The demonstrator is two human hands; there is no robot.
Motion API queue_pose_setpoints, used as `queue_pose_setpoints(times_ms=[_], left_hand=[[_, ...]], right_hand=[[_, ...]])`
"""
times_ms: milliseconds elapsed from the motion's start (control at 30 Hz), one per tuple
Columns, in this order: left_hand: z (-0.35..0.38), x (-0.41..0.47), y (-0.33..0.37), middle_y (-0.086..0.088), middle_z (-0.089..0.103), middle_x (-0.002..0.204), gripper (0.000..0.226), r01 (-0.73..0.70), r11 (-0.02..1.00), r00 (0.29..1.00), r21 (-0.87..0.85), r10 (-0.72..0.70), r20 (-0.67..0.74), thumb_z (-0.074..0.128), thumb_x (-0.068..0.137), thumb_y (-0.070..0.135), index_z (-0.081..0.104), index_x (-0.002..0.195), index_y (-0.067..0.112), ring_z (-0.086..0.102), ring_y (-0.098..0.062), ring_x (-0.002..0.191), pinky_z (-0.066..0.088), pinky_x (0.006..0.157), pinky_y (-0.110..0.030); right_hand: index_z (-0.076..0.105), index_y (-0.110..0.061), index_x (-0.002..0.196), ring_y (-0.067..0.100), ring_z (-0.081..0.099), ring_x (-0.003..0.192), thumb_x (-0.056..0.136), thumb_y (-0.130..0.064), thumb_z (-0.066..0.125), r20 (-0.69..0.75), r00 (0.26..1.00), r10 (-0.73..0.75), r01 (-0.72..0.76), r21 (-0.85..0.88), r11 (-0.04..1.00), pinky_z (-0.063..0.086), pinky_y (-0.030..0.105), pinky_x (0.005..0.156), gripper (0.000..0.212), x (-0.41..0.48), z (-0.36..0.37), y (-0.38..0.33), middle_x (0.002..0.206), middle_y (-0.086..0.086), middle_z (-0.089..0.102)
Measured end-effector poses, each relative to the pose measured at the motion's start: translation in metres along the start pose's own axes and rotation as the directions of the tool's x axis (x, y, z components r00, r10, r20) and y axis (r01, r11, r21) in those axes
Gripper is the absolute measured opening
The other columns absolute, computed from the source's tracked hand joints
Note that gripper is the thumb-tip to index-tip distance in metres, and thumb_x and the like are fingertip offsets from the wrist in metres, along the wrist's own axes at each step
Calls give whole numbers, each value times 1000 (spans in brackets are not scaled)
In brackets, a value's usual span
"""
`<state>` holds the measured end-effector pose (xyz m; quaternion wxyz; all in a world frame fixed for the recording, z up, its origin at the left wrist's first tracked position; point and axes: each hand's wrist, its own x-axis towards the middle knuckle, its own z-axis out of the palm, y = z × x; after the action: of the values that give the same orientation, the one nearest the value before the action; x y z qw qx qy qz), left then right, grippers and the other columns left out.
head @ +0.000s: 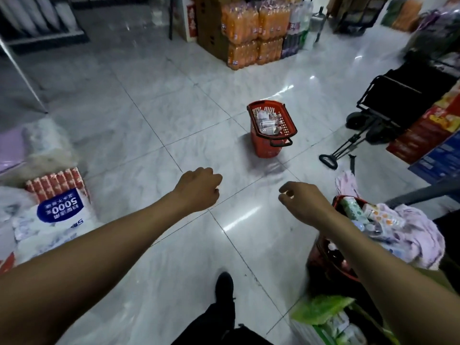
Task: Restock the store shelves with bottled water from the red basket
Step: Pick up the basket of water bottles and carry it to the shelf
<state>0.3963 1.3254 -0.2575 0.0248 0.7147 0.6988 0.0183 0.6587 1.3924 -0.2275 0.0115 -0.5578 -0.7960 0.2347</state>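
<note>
A red basket (288,125) stands on the tiled floor ahead of me, a little right of centre. Several clear water bottles (267,122) lie inside it. Its black handle (281,143) hangs over the near side. Both my arms reach forward over the floor, well short of the basket. My left hand (199,189) has its fingers curled under, holding nothing. My right hand (302,201) hangs with loosely curled fingers, also holding nothing. No shelf with bottled water shows in this view.
Stacked orange drink packs (251,33) stand at the back. A black folding cart (388,105) is at the right, beside red boxes (428,130). A second red basket (331,265) of goods and pink cloth sits under my right arm. Tissue packs (57,195) lie at the left.
</note>
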Motion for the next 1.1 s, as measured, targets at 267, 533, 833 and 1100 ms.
queue_pose_setpoints(times_ms=[267,533,833,1100], left_hand=[[-15,159,-66,-4,52,92,22,12,1000,1000,7,-12,10,46,92,27,58,102,11,53,-25,89,38,69,-30],[-10,300,-103,-5,56,100,26,-4,999,998,51,1,59,46,91,28,59,109,13,55,-27,92,45,73,-33],[-21,488,-164,-5,57,105,27,60,989,992,132,-74,99,47,91,27,58,111,14,56,-27,95,45,72,-34],[-30,623,-206,-6,58,107,29,113,990,984,86,-123,126,45,91,27,58,113,13,57,-28,98,50,77,-39]], right_hand=[[61,-22,128,21,59,113,98,-32,52,-40,999,-8,6,-44,999,49,33,90,33,155,-54,-16,127,3,64],[57,-22,132,23,58,115,97,-31,52,19,1000,13,-12,-48,999,49,36,91,37,290,-74,-8,130,5,60],[65,-18,102,25,64,86,89,-26,52,15,1000,1,-2,41,999,57,40,77,20,493,-112,16,102,6,69],[64,-17,111,22,59,85,87,-27,55,134,990,-35,18,126,992,44,28,70,28,645,-126,4,110,7,67]])
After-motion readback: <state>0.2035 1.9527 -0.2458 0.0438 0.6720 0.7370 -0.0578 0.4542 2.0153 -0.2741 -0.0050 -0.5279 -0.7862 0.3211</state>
